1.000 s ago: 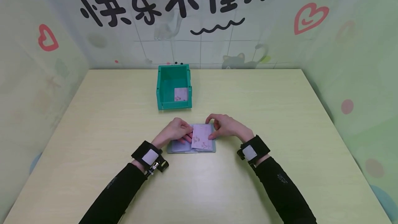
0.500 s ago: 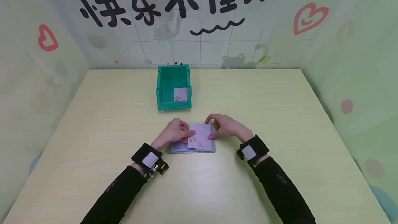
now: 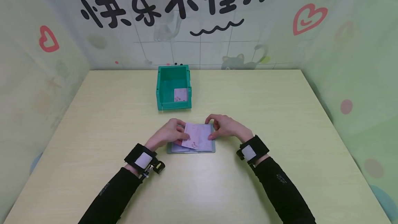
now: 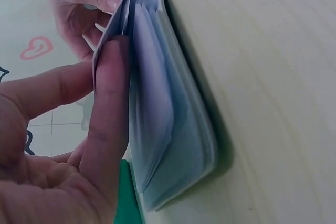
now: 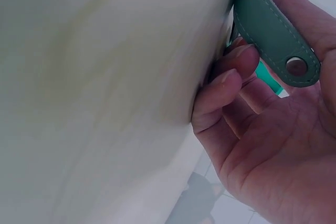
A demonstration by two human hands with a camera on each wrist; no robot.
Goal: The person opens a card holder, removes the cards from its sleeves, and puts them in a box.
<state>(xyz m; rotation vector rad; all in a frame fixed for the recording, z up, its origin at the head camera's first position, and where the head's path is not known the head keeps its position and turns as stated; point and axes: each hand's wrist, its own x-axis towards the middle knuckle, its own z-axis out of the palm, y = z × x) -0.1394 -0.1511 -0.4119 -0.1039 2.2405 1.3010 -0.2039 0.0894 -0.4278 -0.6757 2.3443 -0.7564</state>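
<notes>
A small pale green card holder (image 3: 203, 151) lies open on the table, its clear sleeve pages (image 4: 149, 93) stacked inside. My left hand (image 3: 168, 134) pinches a pink flowered page (image 3: 190, 137) between thumb and fingers, raised at a slant over the left part of the holder. My right hand (image 3: 226, 126) grips the holder's right edge, the thumb on the page side and curled fingers beneath, near the table. In the right wrist view a green stitched strap (image 5: 275, 32) with a metal snap (image 5: 296, 66) sticks out past the fingers.
Behind the card holder stands a green plastic bin (image 3: 174, 105), with a pink flowered card (image 3: 180, 94) inside near its front right. A pale wood table (image 3: 264, 99) carries everything. A printed backdrop (image 3: 124, 47) rises along its back and sides.
My left hand has drawn the flowered page leftward across the holder, baring more of the page under it on the right. The right hand keeps its place at the edge.
</notes>
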